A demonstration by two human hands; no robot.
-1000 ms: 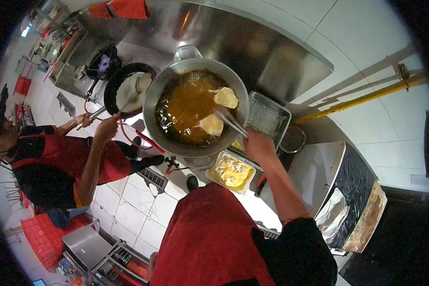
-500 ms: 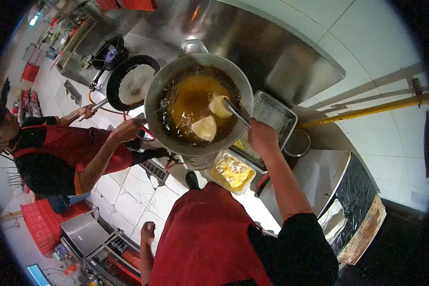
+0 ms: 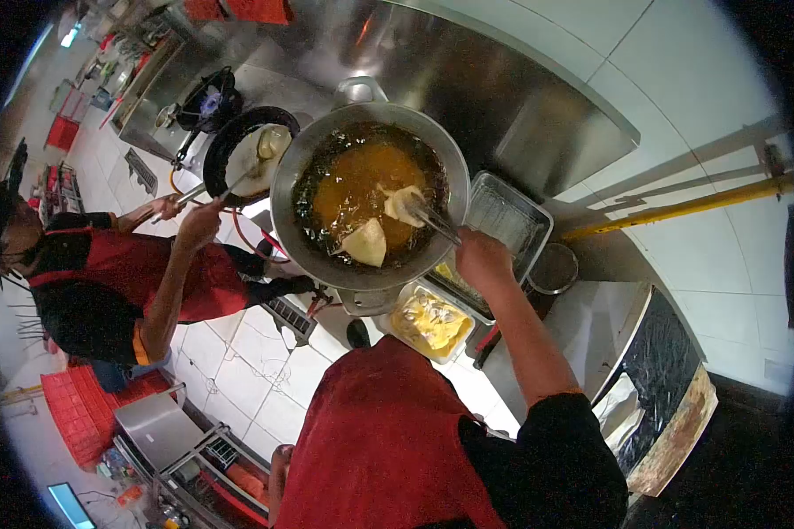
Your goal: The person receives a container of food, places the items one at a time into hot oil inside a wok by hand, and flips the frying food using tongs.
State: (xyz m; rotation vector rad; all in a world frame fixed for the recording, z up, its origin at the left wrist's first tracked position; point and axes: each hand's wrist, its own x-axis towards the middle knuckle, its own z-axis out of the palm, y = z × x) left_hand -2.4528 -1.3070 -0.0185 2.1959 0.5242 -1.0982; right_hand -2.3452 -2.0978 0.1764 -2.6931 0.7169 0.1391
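My right hand (image 3: 483,257) is closed round metal tongs (image 3: 438,227) at the right rim of a large pot (image 3: 282,231) of brown oil. The tongs' tips touch a pale, battered piece (image 3: 402,204) in the oil. A second pale piece (image 3: 364,242) floats to its lower left, apart from the tongs. Low in the view, my left hand (image 3: 281,456) hangs beside my red apron, partly hidden by it, its fingers too small to read. Below the pot sits a white tray (image 3: 460,346) with yellow, coated pieces.
To the left a co-worker (image 3: 141,273) holds a dark pan (image 3: 214,159) and a ladle over the neighbouring burner. A wire-racked metal tray (image 3: 545,231) and a round strainer (image 3: 553,267) lie right of the pot. A yellow pipe (image 3: 679,207) runs along the wall.
The tongs and the piece at their tips have shifted slightly downward, and the other piece has drifted left. My left hand has drawn back toward my apron. The co-worker's ladle is back over the pan.
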